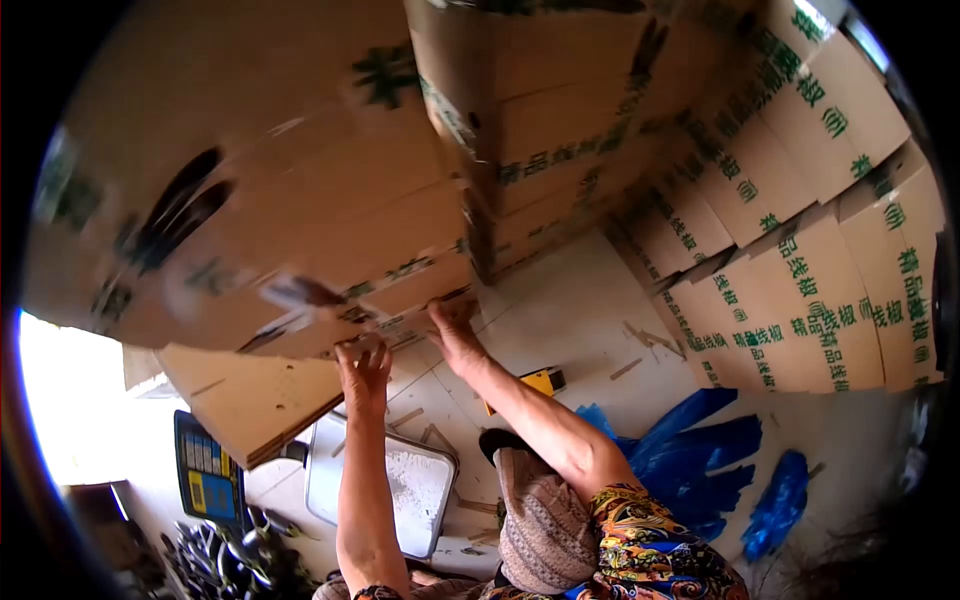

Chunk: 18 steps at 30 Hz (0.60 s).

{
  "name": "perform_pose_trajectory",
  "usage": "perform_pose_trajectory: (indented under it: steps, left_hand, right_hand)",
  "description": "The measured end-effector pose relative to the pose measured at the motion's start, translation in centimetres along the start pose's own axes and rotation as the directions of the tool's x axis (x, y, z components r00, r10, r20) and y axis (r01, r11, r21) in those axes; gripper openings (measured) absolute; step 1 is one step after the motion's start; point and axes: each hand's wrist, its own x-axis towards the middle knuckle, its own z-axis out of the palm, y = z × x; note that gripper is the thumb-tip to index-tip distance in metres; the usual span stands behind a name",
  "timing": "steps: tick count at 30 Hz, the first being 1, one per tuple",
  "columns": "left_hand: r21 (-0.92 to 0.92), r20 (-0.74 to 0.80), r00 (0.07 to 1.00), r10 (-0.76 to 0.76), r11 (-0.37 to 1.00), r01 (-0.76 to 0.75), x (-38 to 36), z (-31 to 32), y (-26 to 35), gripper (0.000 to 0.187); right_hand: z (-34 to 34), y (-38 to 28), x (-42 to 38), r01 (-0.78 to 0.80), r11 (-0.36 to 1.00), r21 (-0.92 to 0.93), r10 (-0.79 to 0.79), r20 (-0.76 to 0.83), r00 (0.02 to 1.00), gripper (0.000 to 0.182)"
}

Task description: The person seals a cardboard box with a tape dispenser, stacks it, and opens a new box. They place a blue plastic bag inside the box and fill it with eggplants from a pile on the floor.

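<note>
Both arms [366, 490] outstretched, left hand [364, 374], right hand [455, 340], fingers bent at carton [415, 288], grip unclear.

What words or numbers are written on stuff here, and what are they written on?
"精品线椒", in green: stacked cartons; last character is my best reading.
Bracketed green character after it: too blurred.
Big green marks on the large carton: cut off and blurred.
Blue-and-yellow panel: too small.
Yellow-and-black object: nothing readable.

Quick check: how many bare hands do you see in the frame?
2. The left hand is at the lower edge of the large printed cardboard; the right hand is farther right along that edge. No others show, though the cardboard could hide some.
</note>
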Motion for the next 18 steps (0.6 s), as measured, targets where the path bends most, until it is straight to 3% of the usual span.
perform_pose_trajectory:
  steps: [3, 7, 12, 18]
  left_hand:
    - [-0.018, 0.057, 0.995, 0.078, 0.997, -0.077, 0.0, 1.7, 0.2, 0.079]
    - [-0.025, 0.072, 0.987, 0.144, 0.989, -0.142, 1.5, 3.0, 0.0, 0.070]
    - [-0.022, 0.024, 0.986, 0.163, 0.986, -0.163, 5.2, 3.8, 1.1, 0.071]
    - [0.021, 0.008, 0.981, 0.194, 0.981, -0.195, 9.0, 6.0, 2.2, 0.080]
  right_hand:
    - [0.4, -0.1, 0.7, 0.034, 0.999, 0.001, -0.034, 0.061, 0.998, 0.154]
    - [1.1, -2.2, 2.7, 0.072, 0.997, -0.002, -0.070, 0.154, 0.986, 0.152]
    - [3.1, -2.7, 5.6, 0.037, 0.997, 0.070, -0.042, 0.060, 0.997, 0.145]
    - [4.2, -3.6, 10.8, -0.023, 1.000, 0.012, 0.022, 0.079, 0.997, 0.148]
